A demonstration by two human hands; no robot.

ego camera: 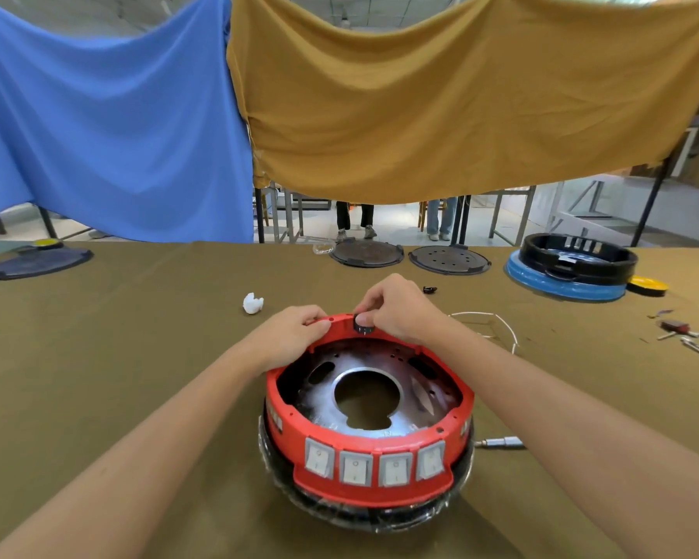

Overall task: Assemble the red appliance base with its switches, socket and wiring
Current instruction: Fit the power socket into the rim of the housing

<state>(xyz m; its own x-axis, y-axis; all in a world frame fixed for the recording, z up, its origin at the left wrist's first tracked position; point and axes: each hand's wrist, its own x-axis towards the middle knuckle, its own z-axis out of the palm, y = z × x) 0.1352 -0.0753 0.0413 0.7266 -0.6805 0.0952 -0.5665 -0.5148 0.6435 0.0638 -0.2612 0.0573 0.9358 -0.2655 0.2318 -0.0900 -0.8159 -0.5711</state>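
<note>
The red appliance base (380, 488) sits upside down on a black, plastic-wrapped ring in front of me, with a metal plate and centre hole inside. Several grey rocker switches (356, 468) line its near wall. At the far rim my right hand (400, 308) pinches a small black round socket (363, 323) against the red rim. My left hand (295, 336) grips the far-left rim beside it. A white wire (497, 322) loops on the cloth behind my right wrist.
An olive cloth covers the table (138, 377). A white crumpled scrap (253, 303) lies left of the base. Two dark round plates (448, 260) and a black ring on a blue base (569, 270) stand at the back. Connectors and a small tool (678, 328) lie far right; a metal bit (501, 442) lies beside the base.
</note>
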